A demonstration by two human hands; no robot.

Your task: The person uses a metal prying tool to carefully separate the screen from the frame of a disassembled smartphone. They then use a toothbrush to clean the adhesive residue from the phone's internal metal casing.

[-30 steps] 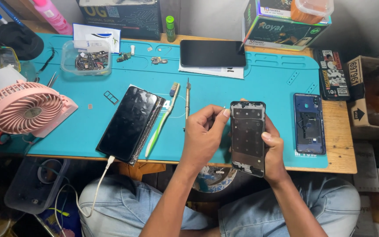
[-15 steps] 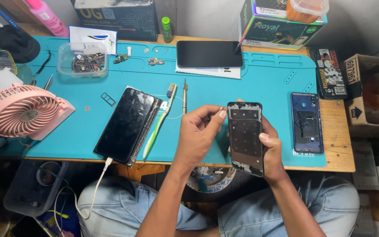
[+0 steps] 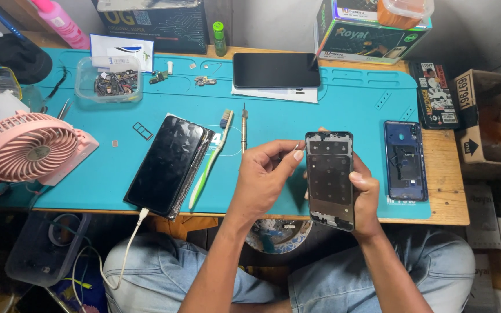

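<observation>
In the head view, the right hand (image 3: 362,197) grips a phone frame (image 3: 329,178) from behind and from its right side, thumb lying on the right edge, fingers wrapped round the back. The frame is held upright above the near edge of the teal mat (image 3: 343,110), its dark inner face with rows of small holes turned to the camera.

The left hand (image 3: 265,174) sits just beside the frame's left edge. Its thumb and forefinger are pinched narrow on a small pale bit at the frame's upper left corner (too small to tell what it is), and the other fingers curl into the palm.

On the mat left of the hands lie a screwdriver (image 3: 243,127), a green-and-white toothbrush (image 3: 211,159) and a dark phone (image 3: 168,163) with a white cable (image 3: 129,243) at its lower end. Right of the frame lies a blue back cover (image 3: 404,159), well apart from the hands. At the far side rests another dark phone (image 3: 275,70) on white paper. A clear tub (image 3: 109,79) of small parts and a pink fan (image 3: 27,148) stand at the left.
</observation>
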